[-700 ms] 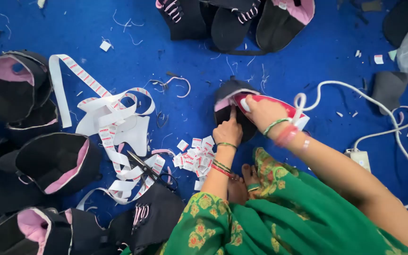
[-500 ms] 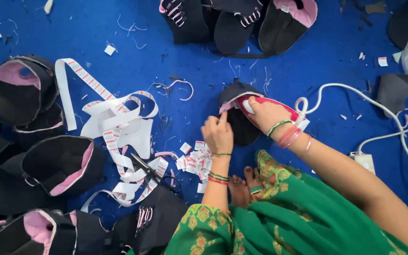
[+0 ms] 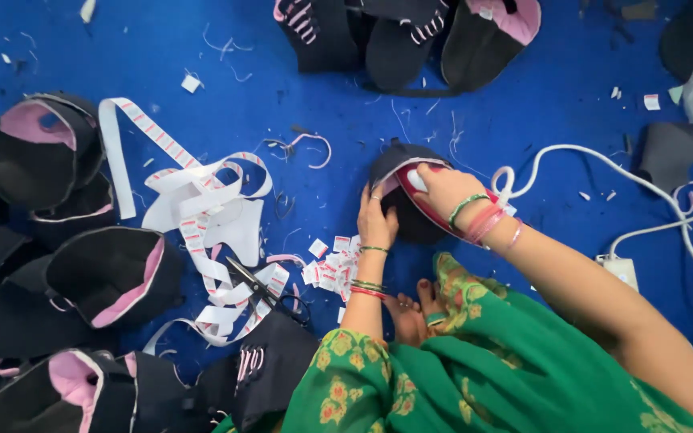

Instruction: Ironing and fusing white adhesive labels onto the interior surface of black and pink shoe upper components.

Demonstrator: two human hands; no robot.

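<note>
Beside left hand (image 3: pixel 377 220): cut labels (image 3: pixel 332 269), scissors (image 3: pixel 254 285), label strip (image 3: pixel 194 188).

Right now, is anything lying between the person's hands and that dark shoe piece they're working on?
Nothing visible does. The left hand rests directly on the dark shoe piece, and the right hand presses the red iron onto it. The small white tags lie on the blue floor beside it, nearer the person.

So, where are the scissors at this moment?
In the head view, the scissors lie lower centre-left on the white label strip, left of the left hand.
</note>
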